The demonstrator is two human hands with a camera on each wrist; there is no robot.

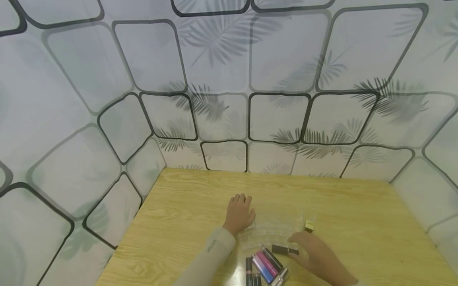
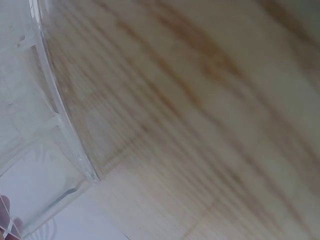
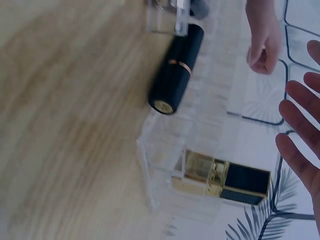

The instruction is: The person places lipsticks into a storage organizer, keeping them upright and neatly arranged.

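A clear plastic organizer [image 1: 273,232] with rows of compartments sits on the table. At its left end my left hand [image 1: 239,214] holds the edge, its fingertips [image 2: 5,212] partly visible by the clear plastic in the left wrist view. A black lipstick tube with a thin gold ring [image 3: 176,70] lies at the organizer's front side. My right hand [image 1: 313,252] is beside that tube, fingers [image 3: 302,117] spread and loosely extended, with no object seen in them. A black-and-gold lipstick [image 3: 247,182] stands in a compartment at the organizer's right end.
In front of the organizer lie several tubes: a pink one [image 1: 266,263], a blue one [image 1: 262,269], black ones [image 1: 249,270] and a clear-and-silver one [image 1: 280,277]. The wood-grain table [image 1: 193,198] meets a patterned wall covering [image 1: 222,155] at the back and sides.
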